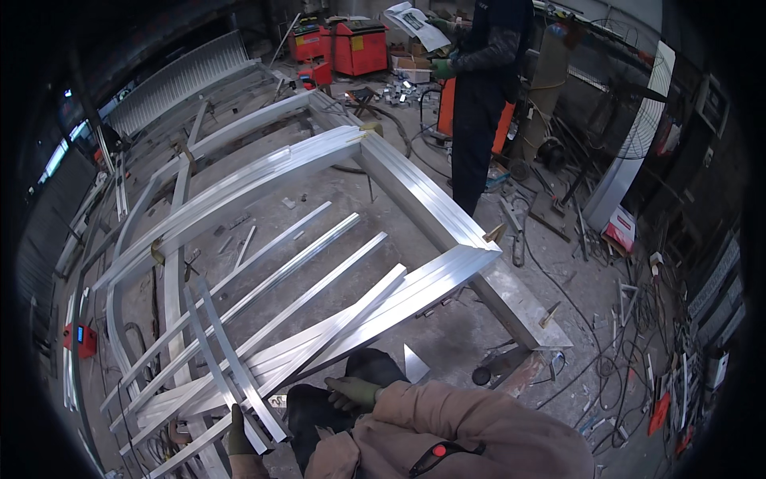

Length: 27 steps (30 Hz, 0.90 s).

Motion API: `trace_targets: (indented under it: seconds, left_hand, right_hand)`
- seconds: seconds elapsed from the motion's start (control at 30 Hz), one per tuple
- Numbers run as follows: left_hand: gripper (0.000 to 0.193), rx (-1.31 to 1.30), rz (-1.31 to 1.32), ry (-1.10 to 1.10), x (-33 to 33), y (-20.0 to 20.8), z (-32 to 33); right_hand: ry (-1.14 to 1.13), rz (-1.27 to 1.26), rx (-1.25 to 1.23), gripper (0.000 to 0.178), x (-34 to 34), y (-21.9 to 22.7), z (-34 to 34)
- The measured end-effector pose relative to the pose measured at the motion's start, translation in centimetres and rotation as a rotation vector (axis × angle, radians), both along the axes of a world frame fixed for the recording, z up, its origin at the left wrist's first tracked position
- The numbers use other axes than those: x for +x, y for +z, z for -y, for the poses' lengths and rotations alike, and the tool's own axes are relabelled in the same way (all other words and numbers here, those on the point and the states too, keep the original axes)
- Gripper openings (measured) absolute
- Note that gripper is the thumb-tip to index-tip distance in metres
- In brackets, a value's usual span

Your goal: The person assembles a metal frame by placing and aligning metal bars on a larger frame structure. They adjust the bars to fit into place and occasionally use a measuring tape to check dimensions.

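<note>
Two slim, shiny metal strips (239, 371)

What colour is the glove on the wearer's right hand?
Dull olive green: the right glove shows best in the head view.

Bars (351, 314) across frame (423, 190), co-worker (483, 96) behind it, cables (610, 367) right

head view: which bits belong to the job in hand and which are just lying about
Likely in the job:
two metal strips at the left hand;
long bars beside them;
large silver frame.

Seemingly just lying about:
pale triangular piece;
scattered metal scraps at the back;
red-and-white box at right.
</note>
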<state>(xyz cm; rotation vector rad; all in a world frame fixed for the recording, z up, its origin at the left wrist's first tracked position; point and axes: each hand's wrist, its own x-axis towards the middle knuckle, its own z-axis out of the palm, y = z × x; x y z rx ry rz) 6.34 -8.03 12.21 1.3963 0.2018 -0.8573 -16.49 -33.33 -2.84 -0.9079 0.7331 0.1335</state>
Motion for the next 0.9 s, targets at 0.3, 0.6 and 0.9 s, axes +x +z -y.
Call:
trace_targets:
  seconds: [0.3, 0.6, 0.9]
  left_hand:
    - [0.065, -0.1, -0.08, -0.072, 2.6, -3.8, -2.5]
    - [0.068, -0.135, -0.096, -0.096, 3.8, -6.1, -3.0]
    - [0.064, -0.125, -0.115, -0.065, 3.3, -5.3, -2.9]
  right_hand:
    - [0.07, -0.076, 0.02, 0.078, 1.1, -1.1, -1.5]
    - [-0.043, -0.06, -0.043, 0.074, 1.0, -0.5, -1.9]
    - [-0.006, -0.055, -0.054, 0.078, 0.7, 0.1, -1.1]
